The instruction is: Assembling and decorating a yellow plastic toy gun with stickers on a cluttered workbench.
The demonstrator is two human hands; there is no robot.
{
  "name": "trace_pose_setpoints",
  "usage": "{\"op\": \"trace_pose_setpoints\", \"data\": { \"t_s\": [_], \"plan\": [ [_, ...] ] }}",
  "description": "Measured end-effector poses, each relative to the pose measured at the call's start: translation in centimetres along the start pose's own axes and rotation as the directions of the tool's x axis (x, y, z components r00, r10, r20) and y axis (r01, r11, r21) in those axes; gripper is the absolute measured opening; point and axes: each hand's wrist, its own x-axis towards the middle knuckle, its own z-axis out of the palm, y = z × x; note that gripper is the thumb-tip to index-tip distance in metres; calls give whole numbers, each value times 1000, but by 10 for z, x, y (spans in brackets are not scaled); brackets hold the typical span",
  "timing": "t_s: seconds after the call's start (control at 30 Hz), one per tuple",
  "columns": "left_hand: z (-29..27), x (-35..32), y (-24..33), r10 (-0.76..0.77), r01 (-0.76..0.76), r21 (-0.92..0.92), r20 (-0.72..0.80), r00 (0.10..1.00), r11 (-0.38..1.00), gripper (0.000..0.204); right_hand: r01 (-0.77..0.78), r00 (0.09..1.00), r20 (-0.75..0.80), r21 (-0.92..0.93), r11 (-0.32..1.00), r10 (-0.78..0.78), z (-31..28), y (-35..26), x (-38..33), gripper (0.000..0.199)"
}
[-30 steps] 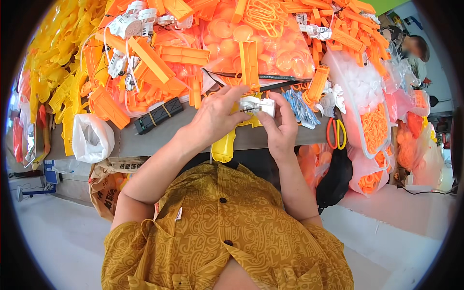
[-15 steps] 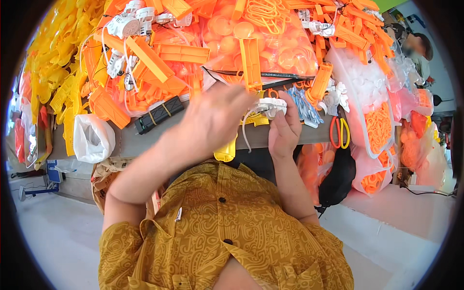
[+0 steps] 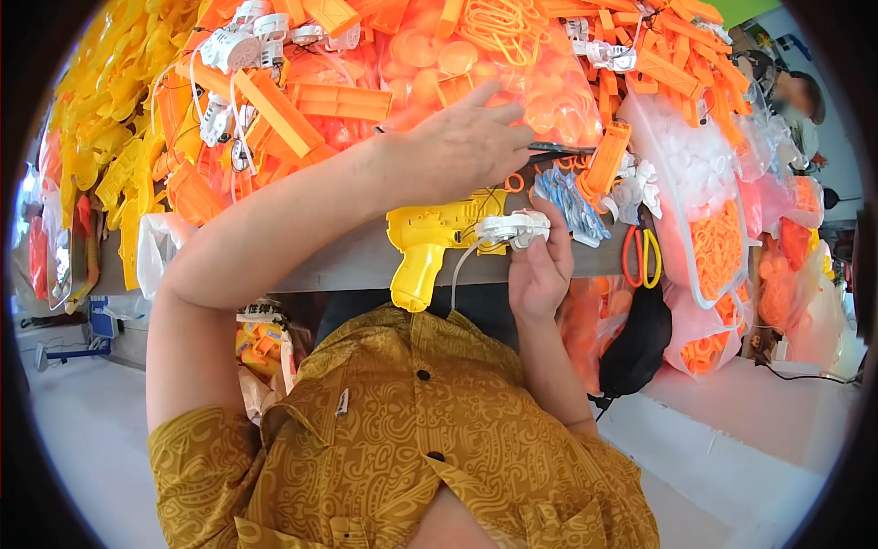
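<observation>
Left grip (image 3: pixel 457 151): swung up off the white mechanism (image 3: pixel 514 229) over the last second; now spread above the orange parts (image 3: pixel 338 101), upper middle of frame. Palm side hidden, so we can't tell if it has anything.
Right grip (image 3: pixel 540 274): ours throughout, grasping the white mechanism between thumb and fingers, just right of frame centre.
Yellow shell (image 3: pixel 421 265): mid-frame, on the worktop (image 3: pixel 346 263), handle toward us past the front edge. Half covered by our hands a second ago, mostly in the open now.
White mechanism: over the shell's right end; can't tell if they touch.
Tube (image 3: pixel 460 265): hangs from the mechanism in a loose curve, right of the shell's handle.
Work status: we judge the mechanism not seated yet; right side carries it alone, left freed up to reach.
Scissors (image 3: pixel 631 256): untouched, right of frame.
</observation>
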Motion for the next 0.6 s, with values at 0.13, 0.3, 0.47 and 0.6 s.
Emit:
{"op": "trace_pose_setpoints", "data": {
  "t_s": [0.13,0.3,0.47,0.6],
  "plan": [
    [-30,-2,13,-49,56,-71,108,993,996,21,-19,1000,-8,98,995,20,-1,-4,-3,40],
    [-57,-38,30,-314,333,-52,221,923,942,31,-37,999,-12,106,994,38,-4,-5,2,39],
    [-55,-78,58,-530,656,-371,392,752,657,35,-84,996,-35,43,996,85,2,-10,9,34],
    [-41,-92,69,-641,662,-613,308,703,432,39,-130,987,-125,-225,966,104,12,-12,12,32]
  ]
}}
